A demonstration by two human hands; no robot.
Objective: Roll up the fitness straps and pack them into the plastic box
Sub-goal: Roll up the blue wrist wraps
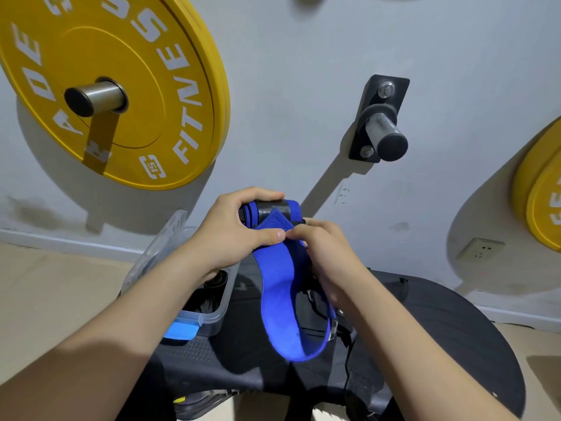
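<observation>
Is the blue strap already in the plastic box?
No, both the left hand and the right hand hold the blue strap up in the air, its loose loop hanging beside the plastic box.

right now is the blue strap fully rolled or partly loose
Partly rolled: the left hand grips one rolled end of the blue strap; a long loop hangs loose.

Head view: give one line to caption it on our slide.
Left hand grips the half-rolled blue fitness strap, right hand pinches it, tail hanging over the black bench beside the open plastic box.
</observation>
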